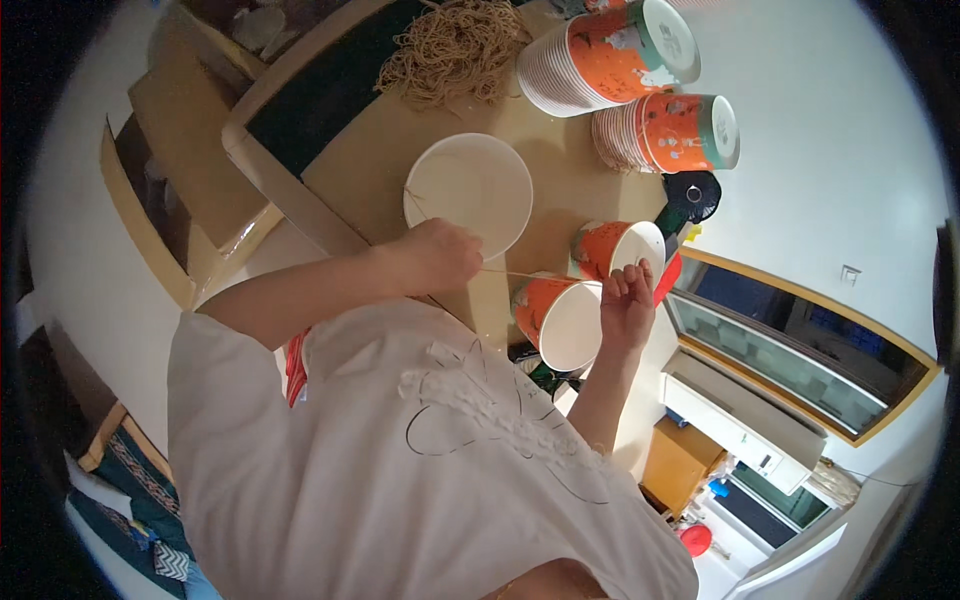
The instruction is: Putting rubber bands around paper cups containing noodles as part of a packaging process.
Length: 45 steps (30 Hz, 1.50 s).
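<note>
A thin tan string (pixel 530 273) runs taut between my two hands. My left hand (pixel 440 254) is closed around it, in front of a round white paper bucket (pixel 525 205) whose open top faces up. A short end of string sticks out past that hand, over the bucket's rim. My right hand (pixel 630 290) is raised, its fingers pinched on the string's other end. Just beside the right hand are an orange paper bucket with a white inside (pixel 570 325) and a second orange bucket (pixel 595 245) behind it.
A tangled heap of tan string (pixel 450 55) lies at the table's far side. Two stacks of orange paper buckets, one larger (pixel 610 55) and one smaller (pixel 680 133), lie at the far right near a black round object (pixel 692 195). An open cardboard box (pixel 190 150) stands left of the table.
</note>
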Motion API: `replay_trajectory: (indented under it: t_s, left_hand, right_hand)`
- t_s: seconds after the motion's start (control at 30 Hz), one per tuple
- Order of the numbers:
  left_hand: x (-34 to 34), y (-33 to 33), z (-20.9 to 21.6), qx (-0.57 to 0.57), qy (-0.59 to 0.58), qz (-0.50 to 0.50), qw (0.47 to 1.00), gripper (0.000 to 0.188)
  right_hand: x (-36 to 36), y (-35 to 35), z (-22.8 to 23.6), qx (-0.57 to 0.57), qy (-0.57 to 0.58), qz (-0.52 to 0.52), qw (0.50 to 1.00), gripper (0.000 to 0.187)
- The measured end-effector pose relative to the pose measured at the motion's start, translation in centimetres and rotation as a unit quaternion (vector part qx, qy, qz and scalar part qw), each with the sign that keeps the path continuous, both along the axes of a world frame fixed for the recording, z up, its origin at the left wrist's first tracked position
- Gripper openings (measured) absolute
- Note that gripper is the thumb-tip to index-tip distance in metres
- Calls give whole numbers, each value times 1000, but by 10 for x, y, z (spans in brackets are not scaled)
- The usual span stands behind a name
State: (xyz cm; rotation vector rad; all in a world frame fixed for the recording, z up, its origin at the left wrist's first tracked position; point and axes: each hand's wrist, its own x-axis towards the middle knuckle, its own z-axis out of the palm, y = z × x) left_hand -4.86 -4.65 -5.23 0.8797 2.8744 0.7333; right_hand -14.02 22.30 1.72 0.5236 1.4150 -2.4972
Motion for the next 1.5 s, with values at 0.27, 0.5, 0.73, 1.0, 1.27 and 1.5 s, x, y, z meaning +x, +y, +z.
replay_trajectory:
  t_s: [0.27,0.5,0.73,1.0,1.27,1.5]
  left_hand:
    - [-33,-14,30,11,167,183,969,14]
    - [-8,67,0,141,-39,234,961,33]
    - [-37,77,-1,177,-45,324,928,36]
    - [-45,35,23,366,-143,300,869,14]
    - [-39,0,22,546,-329,303,709,21]
    - [-40,-14,20,578,-393,242,673,25]
  right_hand:
    - [27,-5,-8,81,-29,107,990,17]
    - [15,0,29,80,93,94,988,22]
    - [35,-4,32,134,102,176,970,27]
    - [23,-62,-50,237,42,178,954,11]
    - [27,-86,-51,214,112,197,950,6]
    - [36,-90,-41,213,128,200,948,7]
